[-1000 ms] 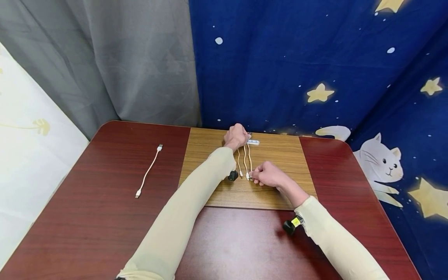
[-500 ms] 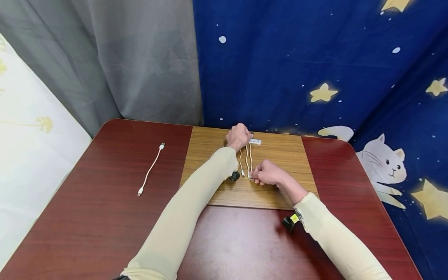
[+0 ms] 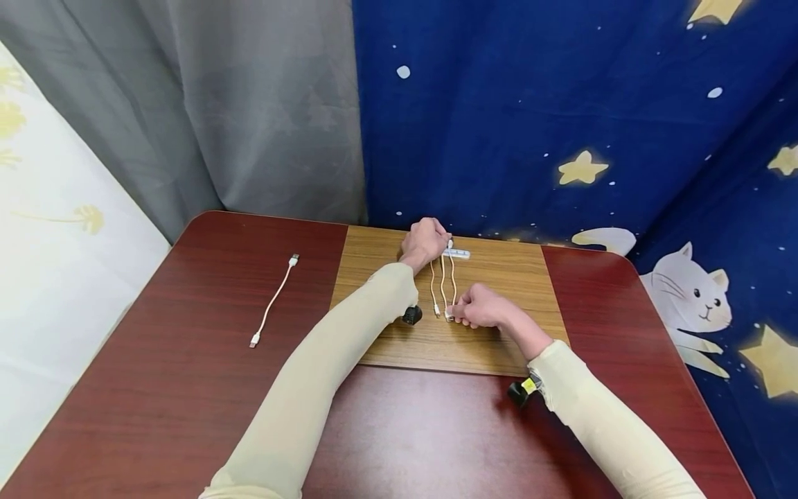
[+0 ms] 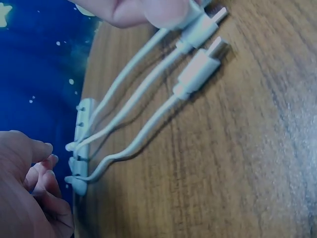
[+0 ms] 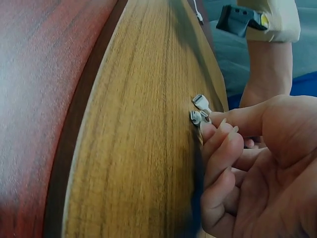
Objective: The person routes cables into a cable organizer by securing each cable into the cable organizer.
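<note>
Three short white USB cables run side by side from a white slotted cable clip (image 3: 461,254) near the back edge of a wood-grain board (image 3: 499,277). At their front ends, my right hand (image 3: 483,307) pinches one USB cable (image 4: 124,71) just by its plug between thumb and fingers. Another plug (image 4: 199,69) lies free on the board, nearest the camera in the left wrist view. My left hand (image 3: 424,242) hovers by the clip, fingers loosely bent; in the left wrist view its fingertips are a little apart from the cable ends.
A separate white USB cable (image 3: 273,301) lies on the dark red table (image 3: 206,360), left of the board. Behind the table's back edge hang a grey curtain (image 3: 280,125) and a blue star-patterned one (image 3: 474,125). Small black cameras (image 3: 519,394) sit at the wrists.
The left fingers have come away from the clip, and a white cable end now shows beside them. The right hand keeps its pinch at the plugs. The head view has shifted slightly.
</note>
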The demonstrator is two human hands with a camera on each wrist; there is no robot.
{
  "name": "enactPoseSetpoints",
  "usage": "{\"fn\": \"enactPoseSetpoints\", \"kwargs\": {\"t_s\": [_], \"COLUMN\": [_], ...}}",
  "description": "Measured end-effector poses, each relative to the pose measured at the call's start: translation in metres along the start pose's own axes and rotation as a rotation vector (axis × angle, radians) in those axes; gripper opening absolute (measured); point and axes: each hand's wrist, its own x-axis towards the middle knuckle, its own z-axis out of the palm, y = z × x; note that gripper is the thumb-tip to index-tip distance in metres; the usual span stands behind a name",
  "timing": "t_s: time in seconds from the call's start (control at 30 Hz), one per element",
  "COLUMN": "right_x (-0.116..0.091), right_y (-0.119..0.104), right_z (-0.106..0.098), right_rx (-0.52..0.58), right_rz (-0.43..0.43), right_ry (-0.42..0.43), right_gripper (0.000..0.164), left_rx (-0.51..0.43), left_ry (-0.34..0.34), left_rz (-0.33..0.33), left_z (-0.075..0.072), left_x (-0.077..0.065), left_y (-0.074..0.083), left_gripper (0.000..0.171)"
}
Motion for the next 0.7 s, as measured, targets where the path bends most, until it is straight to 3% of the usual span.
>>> {"fn": "enactPoseSetpoints", "kwargs": {"t_s": [0.3,0.53,0.7], "right_x": [0.0,-0.001,-0.001], "right_y": [0.003,0.002,-0.003], "right_z": [-0.002,-0.004,-0.006], "right_rx": [-0.008,-0.004,0.001], "right_rz": [-0.017,-0.003,-0.041], "right_ry": [-0.008,-0.008,0.034], "right_gripper": [0.03,0.03,0.031], "left_rx": [-0.114,-0.206,-0.249], "left_ry": [0.0,-0.006,-0.014], "left_rz": [0.06,0.075,0.054], "left_z": [-0.024,-0.047,-0.066], "left_x": [-0.01,-0.016,-0.02], "left_y": [-0.007,-0.027,-0.045], "left_gripper": [0.019,0.02,0.021]}}
